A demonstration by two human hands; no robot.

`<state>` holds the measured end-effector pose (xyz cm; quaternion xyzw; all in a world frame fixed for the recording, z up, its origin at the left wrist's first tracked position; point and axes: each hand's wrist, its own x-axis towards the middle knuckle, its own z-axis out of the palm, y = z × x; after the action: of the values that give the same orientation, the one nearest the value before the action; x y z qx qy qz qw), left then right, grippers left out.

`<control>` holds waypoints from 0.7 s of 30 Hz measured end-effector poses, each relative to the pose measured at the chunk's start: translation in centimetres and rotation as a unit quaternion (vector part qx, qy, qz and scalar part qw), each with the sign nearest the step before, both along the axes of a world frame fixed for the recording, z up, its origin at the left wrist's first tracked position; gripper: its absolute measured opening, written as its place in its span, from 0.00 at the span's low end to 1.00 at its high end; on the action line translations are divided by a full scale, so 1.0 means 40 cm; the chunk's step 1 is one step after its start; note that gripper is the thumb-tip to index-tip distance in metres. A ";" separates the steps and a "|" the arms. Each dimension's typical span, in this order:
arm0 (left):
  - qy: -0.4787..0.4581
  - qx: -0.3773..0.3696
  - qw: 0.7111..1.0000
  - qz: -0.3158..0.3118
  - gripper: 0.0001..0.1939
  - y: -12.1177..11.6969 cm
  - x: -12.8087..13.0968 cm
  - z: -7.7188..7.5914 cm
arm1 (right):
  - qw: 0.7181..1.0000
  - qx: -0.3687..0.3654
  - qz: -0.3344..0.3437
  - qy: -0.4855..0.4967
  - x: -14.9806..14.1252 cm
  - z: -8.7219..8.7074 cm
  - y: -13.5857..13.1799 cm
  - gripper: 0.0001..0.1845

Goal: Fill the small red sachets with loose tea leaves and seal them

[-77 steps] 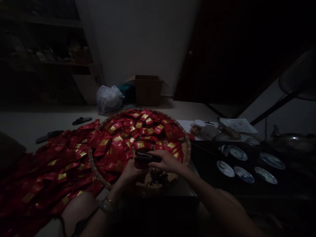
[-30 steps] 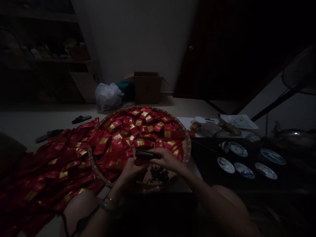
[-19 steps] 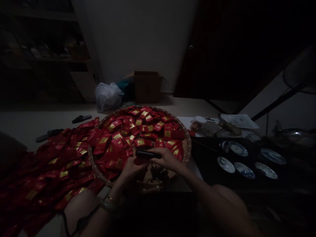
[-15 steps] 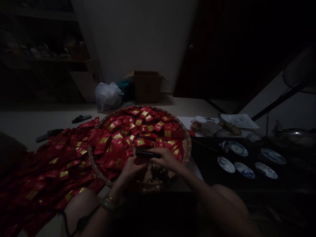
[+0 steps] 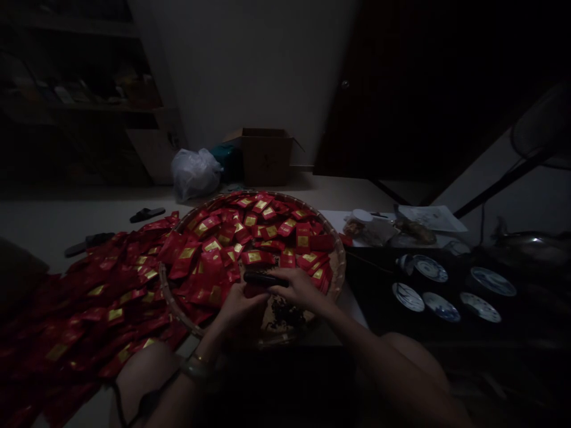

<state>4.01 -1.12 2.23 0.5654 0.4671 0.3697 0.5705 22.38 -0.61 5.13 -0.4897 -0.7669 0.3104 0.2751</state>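
A round woven basket tray (image 5: 341, 261) is heaped with red packets with gold labels (image 5: 250, 238). Both my hands meet over its near edge. My right hand (image 5: 300, 289) is closed on a flat dark object (image 5: 263, 278), held level. My left hand (image 5: 238, 304) is closed beneath that object's left end, pinching a red packet. A small heap of dark loose leaves (image 5: 284, 311) lies in the tray just under my hands.
More red packets (image 5: 89, 303) spill over the floor on the left. Several blue-patterned saucers (image 5: 430, 268) sit on a dark table at right, papers and small items (image 5: 401, 229) behind them. A cardboard box (image 5: 265, 156), a white plastic bag (image 5: 195, 172) and slippers (image 5: 147, 214) lie farther back.
My hands and the dark object have stayed nearly still over the tray's near edge. The view has tilted slightly since the oldest frame.
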 end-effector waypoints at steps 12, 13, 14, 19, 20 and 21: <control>-0.021 0.024 0.991 0.130 0.15 0.004 -0.006 0.024 | 0.999 -0.025 -0.009 -0.039 0.088 -0.044 0.042 0.22; -0.027 0.032 0.989 0.140 0.14 0.007 -0.010 0.022 | 0.996 -0.023 -0.012 -0.091 0.112 -0.055 0.046 0.21; -0.033 0.031 0.988 0.146 0.14 0.010 -0.012 0.019 | 0.989 -0.025 -0.019 -0.148 0.135 -0.066 0.048 0.20; -0.050 0.022 0.984 0.170 0.16 0.012 -0.009 0.009 | 0.934 -0.066 -0.069 -0.345 0.182 -0.088 0.046 0.23; -0.046 0.030 0.984 0.170 0.16 0.010 -0.006 0.009 | 0.940 -0.060 -0.069 -0.329 0.170 -0.084 0.044 0.24; -0.039 0.040 0.984 0.168 0.17 0.008 -0.003 0.009 | 0.955 -0.045 -0.062 -0.285 0.150 -0.078 0.042 0.25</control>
<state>3.88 -0.79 2.60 0.4864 0.5176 0.5001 0.4954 28.36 1.08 2.00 -0.6163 -0.7668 0.1745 0.0414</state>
